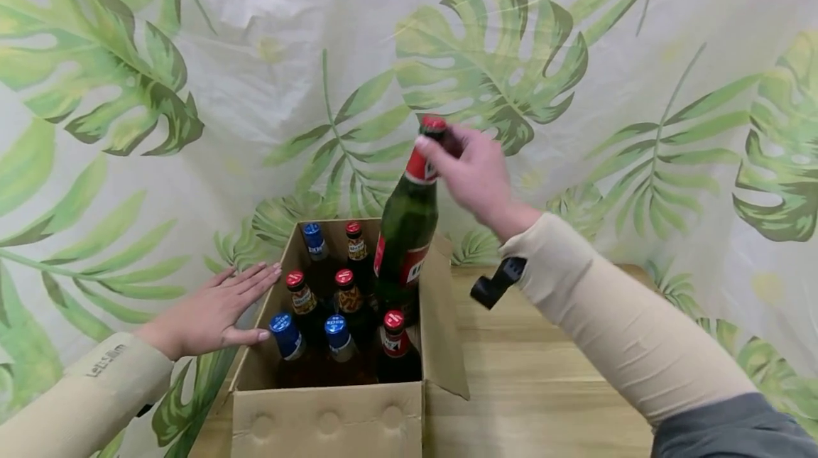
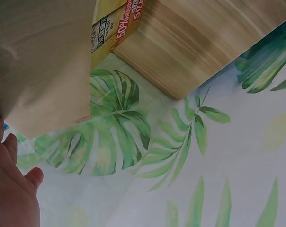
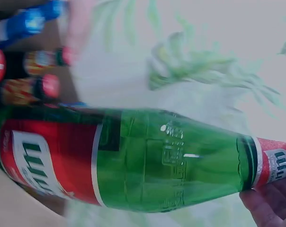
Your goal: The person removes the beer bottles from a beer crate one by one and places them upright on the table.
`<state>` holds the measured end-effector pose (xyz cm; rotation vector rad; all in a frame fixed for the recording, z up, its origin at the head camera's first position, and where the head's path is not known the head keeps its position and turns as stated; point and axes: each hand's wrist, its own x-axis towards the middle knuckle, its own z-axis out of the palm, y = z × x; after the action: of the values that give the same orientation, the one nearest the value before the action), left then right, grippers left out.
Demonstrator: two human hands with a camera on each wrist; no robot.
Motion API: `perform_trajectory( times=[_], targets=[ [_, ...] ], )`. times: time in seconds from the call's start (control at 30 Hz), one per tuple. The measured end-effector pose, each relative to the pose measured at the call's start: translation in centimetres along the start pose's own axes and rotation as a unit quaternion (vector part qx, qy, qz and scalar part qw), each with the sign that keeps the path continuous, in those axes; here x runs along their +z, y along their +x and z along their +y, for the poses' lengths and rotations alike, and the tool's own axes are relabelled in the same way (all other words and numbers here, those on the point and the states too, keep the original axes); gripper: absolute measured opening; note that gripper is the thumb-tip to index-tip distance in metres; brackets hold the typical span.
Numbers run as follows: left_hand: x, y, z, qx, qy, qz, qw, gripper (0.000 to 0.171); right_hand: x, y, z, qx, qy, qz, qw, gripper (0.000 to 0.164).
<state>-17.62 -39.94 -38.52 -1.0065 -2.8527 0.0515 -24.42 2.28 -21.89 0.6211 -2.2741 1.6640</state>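
My right hand (image 1: 476,174) grips a green beer bottle (image 1: 406,224) by its red-wrapped neck, just under the red cap. The bottle leans slightly, its lower end at the right side of an open cardboard box (image 1: 327,412). Close up in the right wrist view, the green glass bottle (image 3: 147,161) shows a red and white label. Fingers outstretched, my left hand (image 1: 214,312) rests at the box's left edge. Inside the box stand several other bottles, among them a blue-capped bottle (image 1: 339,334) and a red-capped bottle (image 1: 396,348).
A side flap (image 1: 444,330) of the box hangs outward on the right, over the wooden table (image 1: 543,373). Behind the table hangs a leaf-patterned cloth (image 1: 255,89). The left wrist view catches a yellow printed panel (image 2: 117,30) beside the cardboard.
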Motion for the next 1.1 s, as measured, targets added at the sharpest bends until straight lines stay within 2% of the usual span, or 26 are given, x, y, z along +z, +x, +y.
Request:
perform_trajectory(
  times=[0.1,0.17,0.27,0.4,0.47,0.63,0.77,0.9,1.1],
  targets=[
    [-0.6,0.0,0.0,-0.017,-0.023,-0.013,0.9995,0.093,-2.3,0.6,-1.3,-0.026,0.015,0.046,0.999,0.030],
    [-0.9,0.0,0.0,-0.026,-0.037,-0.019,0.9988,0.093,-3.6,0.6,-1.3,-0.041,0.010,0.064,0.997,0.031],
    [-1.3,-0.3,-0.2,-0.032,-0.053,-0.026,0.9977,0.091,-4.9,0.0,-0.5,-0.056,-0.047,0.075,0.994,0.033],
    [-1.6,-0.5,-0.3,-0.037,-0.069,-0.044,0.9960,0.090,-6.0,-0.7,1.9,-0.060,-0.136,0.054,0.987,0.033],
    [-1.5,-0.3,-0.3,-0.037,-0.074,-0.049,0.9954,0.091,-6.5,-1.1,3.6,-0.047,-0.171,0.040,0.983,0.034],
    [-1.5,0.6,-0.3,-0.045,-0.077,-0.059,0.9943,0.094,-7.6,-1.7,8.1,0.019,-0.207,0.015,0.978,0.034],
    [-1.9,0.8,-0.2,-0.061,-0.080,-0.088,0.9911,0.097,-7.7,-2.1,11.6,0.081,-0.201,-0.002,0.976,0.039],
    [-2.1,0.9,0.0,-0.062,-0.084,-0.099,0.9897,0.097,-7.4,-2.4,14.7,0.133,-0.194,-0.015,0.972,0.044],
    [-2.4,0.9,0.3,-0.070,-0.089,-0.102,0.9883,0.097,-5.9,-2.0,18.4,0.158,-0.197,-0.030,0.967,0.039]
  ],
)
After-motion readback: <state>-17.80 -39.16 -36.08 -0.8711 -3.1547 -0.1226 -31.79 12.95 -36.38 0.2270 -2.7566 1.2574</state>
